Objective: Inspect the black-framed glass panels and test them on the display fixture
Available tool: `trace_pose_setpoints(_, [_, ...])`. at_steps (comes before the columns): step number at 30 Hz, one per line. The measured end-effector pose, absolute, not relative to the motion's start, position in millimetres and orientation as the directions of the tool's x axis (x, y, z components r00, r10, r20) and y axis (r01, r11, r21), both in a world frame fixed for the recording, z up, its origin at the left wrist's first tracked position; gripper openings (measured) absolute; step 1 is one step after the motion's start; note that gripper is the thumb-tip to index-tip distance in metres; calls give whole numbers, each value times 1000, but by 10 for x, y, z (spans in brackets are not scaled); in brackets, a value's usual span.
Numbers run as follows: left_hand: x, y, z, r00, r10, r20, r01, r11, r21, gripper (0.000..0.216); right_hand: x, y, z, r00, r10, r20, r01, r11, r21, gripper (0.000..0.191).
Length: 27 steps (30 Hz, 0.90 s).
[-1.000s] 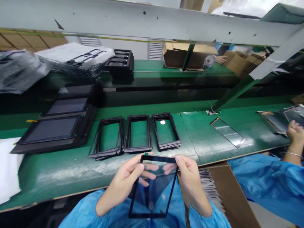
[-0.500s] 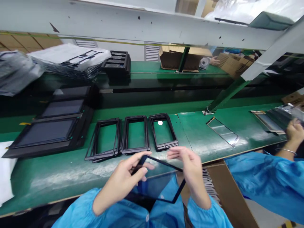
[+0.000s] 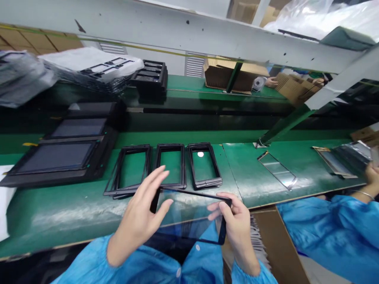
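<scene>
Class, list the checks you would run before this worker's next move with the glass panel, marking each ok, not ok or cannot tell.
1. Right hand pinches the glass panel at its right edge: ok.
2. Left hand grips the left edge: cannot tell, fingers spread.
3. Panel held above the green bench, not touching: ok.
4. Panel surface free of marks: cannot tell.
5. Co-worker's hand far from the panel: ok.

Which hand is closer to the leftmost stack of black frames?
Left. Both grip the glass panel, but the left hand is beside the leftmost frame stack; the right hand is farther right.
</scene>
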<state>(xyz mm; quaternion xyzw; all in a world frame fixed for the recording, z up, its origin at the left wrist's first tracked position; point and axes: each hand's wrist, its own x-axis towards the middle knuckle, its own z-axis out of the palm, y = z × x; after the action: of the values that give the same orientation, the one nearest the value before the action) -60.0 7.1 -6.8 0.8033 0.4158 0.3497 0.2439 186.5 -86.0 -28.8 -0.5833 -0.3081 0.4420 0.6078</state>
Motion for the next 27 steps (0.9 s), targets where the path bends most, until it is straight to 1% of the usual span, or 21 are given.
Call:
trace_pose_setpoints(1, [-572, 101, -15, 497, 757, 424, 511, -650, 562, 57, 1865, -865, -282, 410, 902, -135, -164, -73, -984, 32])
trace_pose_setpoints(2, [-537, 131, 35, 579, 678, 452, 493, -733, 469, 50, 1864, -874, -277, 398, 909, -128, -151, -72, -986, 31])
trace_pose_setpoints(3, [-497, 158, 76, 645, 613, 456, 456, -788, 415, 41, 1860, -887, -271, 387, 914, -121, -139, -72, -988, 30])
trace_pose_setpoints(4, [-454, 181, 106, 688, 570, 449, 419, -817, 397, 32, 1851, -901, -265, 381, 917, -117, -127, -73, -989, 30])
trace_pose_setpoints(6, [-377, 212, 127, 724, 534, 437, 360, -833, 421, 22, 1824, -933, -248, 389, 915, -109, -107, -73, -992, 29])
trace_pose_setpoints(10, [-339, 233, 93, 733, 513, 447, 284, -828, 484, 20, 1771, -956, -233, 424, 901, -89, -81, -60, -995, 29])
trace_pose_setpoints(13, [-443, 252, 118, 702, 521, 486, 310, -837, 451, 21, 1792, -897, -262, 423, 899, -116, -122, -70, -990, 31])
trace_pose_setpoints(14, [-495, 255, 135, 647, 562, 515, 347, -818, 458, 28, 1809, -859, -278, 446, 886, -127, -154, -63, -986, 33])
trace_pose_setpoints(15, [-547, 252, 150, 540, 636, 551, 382, -769, 512, 38, 1824, -813, -297, 479, 867, -136, -196, -45, -980, 34])
trace_pose_setpoints(16, [-595, 241, 155, 396, 721, 568, 377, -692, 616, 49, 1831, -756, -318, 517, 844, -142, -244, -14, -970, 36])
trace_pose_setpoints(17, [-635, 223, 145, 251, 805, 538, 301, -593, 747, 58, 1824, -690, -342, 550, 822, -148, -294, 25, -955, 37])
trace_pose_setpoints(18, [-665, 199, 119, 154, 880, 450, 159, -471, 868, 65, 1797, -616, -368, 566, 810, -154, -346, 64, -936, 38])
trace_pose_setpoints(19, [-683, 173, 79, 129, 935, 330, -10, -331, 943, 69, 1749, -535, -394, 557, 815, -161, -394, 89, -915, 39])
trace_pose_setpoints(20, [-694, 147, 28, 162, 965, 208, -154, -184, 971, 71, 1682, -451, -420, 530, 832, -164, -433, 99, -896, 38])
trace_pose_setpoints(21, [-703, 129, -24, 208, 972, 111, -248, -57, 967, 71, 1600, -367, -445, 489, 857, -163, -459, 93, -884, 37])
trace_pose_setpoints(22, [-718, 124, -69, 219, 975, 42, -297, 26, 954, 67, 1513, -288, -466, 442, 883, -156, -469, 79, -880, 37])
trace_pose_setpoints(23, [-749, 139, -97, 181, 984, -1, -318, 59, 946, 62, 1432, -218, -482, 396, 907, -141, -464, 65, -883, 38])
trace_pose_setpoints(24, [-804, 183, -103, 102, 995, -4, -310, 35, 950, 56, 1367, -160, -495, 360, 925, -119, -445, 59, -893, 40])
trace_pose_setpoints(25, [-889, 261, -85, 2, 1000, 31, -265, -29, 964, 51, 1325, -116, -504, 341, 936, -91, -416, 64, -907, 43])
trace_pose_setpoints(26, [-1007, 380, -45, -90, 991, 101, -172, -115, 978, 47, 1312, -90, -512, 343, 938, -58, -377, 80, -923, 47])
trace_pose_setpoints(27, [-1156, 544, 10, -160, 967, 198, -27, -205, 978, 44, 1326, -81, -521, 359, 933, -28, -328, 98, -940, 49])
